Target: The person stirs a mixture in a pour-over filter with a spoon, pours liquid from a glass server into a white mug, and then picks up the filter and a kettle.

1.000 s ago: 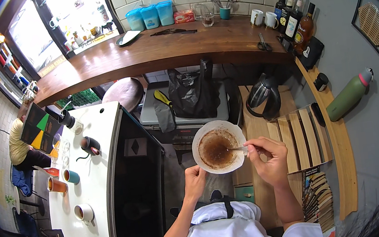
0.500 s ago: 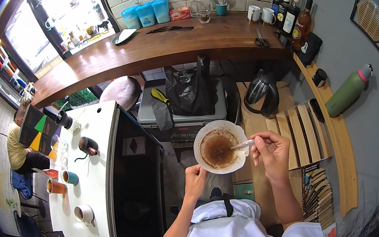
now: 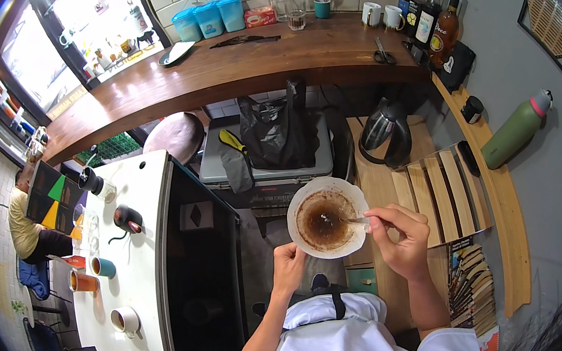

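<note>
two things we hold: left fingers (image 3: 288, 252) grip a paper filter (image 3: 328, 185) by its edge, right of the white bench (image 3: 147, 276); right fingers (image 3: 388, 216) pinch a spoon (image 3: 355, 221) dipped in brown liquid (image 3: 322, 226) inside.

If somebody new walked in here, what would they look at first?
Probably the round white filter of muddy-brown liquid, right in the middle, held by the left hand while the right hand grips a spoon-like utensil dipping in. Next, maybe the green bottle by the grey wall at right, or three bright blue containers on the wooden counter at the back.
</note>
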`<state>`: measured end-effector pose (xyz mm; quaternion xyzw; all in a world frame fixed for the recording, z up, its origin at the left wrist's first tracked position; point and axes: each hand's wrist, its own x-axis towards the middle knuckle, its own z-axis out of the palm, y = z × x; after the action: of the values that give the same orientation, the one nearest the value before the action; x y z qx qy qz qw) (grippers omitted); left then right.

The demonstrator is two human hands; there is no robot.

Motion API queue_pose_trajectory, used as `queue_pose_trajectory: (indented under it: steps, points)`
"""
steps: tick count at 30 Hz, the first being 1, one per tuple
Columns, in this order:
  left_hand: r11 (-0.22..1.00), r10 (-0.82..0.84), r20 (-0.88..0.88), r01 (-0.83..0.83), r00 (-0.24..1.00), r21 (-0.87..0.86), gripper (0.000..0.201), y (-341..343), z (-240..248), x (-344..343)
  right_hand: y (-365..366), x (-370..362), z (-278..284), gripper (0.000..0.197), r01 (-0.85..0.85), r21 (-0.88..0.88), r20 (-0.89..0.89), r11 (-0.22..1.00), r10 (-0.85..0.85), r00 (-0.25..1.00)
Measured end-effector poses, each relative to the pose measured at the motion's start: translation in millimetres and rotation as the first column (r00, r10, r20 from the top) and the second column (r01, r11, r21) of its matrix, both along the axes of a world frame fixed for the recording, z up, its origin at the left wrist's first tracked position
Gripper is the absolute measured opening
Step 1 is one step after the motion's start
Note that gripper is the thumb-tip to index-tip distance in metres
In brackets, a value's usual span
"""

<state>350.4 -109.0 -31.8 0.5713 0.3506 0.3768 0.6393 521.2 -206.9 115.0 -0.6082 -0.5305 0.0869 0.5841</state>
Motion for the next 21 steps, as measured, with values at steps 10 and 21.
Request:
queue_pose_trajectory:
  steps: [10, 21]
  points:
    - [0.999, -0.033, -0.122, 0.028, 0.992, -0.037, 0.042, -1.5, 8.4, -2.8, -2.3, -1.9, -8.7, 0.011, -0.044, -0.036, -0.583, 0.998, 0.015, 0.812]
    - [0.993, -0.045, -0.117, 0.032, 0.992, -0.113, 0.041, -2.1, 12.3, -2.7, -4.0, 3.4, -6.7, 0.011, -0.002, -0.009, -0.128, 1.0, 0.001, 0.992]
